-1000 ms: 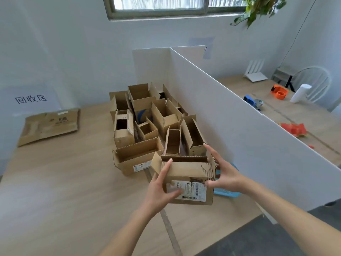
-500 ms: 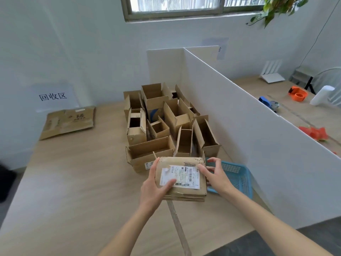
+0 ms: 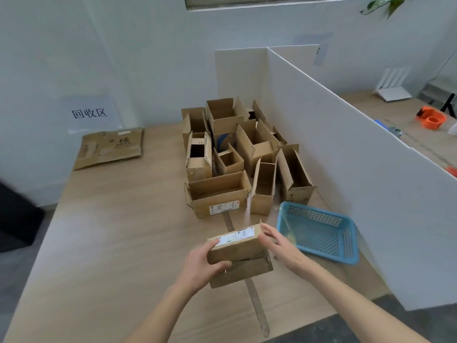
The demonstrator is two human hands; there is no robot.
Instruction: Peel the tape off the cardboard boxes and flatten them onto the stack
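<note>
So there's a small cardboard box [image 3: 236, 246] with a white shipping label [image 3: 235, 237] on top, held just above the wooden counter [image 3: 111, 243], near the front edge. The left hand [image 3: 201, 264] grips its left end, thumb curled over the front face. The right hand [image 3: 279, 246] is at the right end, fingers fairly straight and touching the side rather than wrapping it. Just right of that sits a blue plastic basket [image 3: 319, 231] against the white divider [image 3: 358, 169]. Behind the held box there's a whole cluster of open boxes [image 3: 237, 154], flaps up. Far left, by the wall, the flattened stack [image 3: 110, 148] lies under a paper sign [image 3: 89, 113].
</note>
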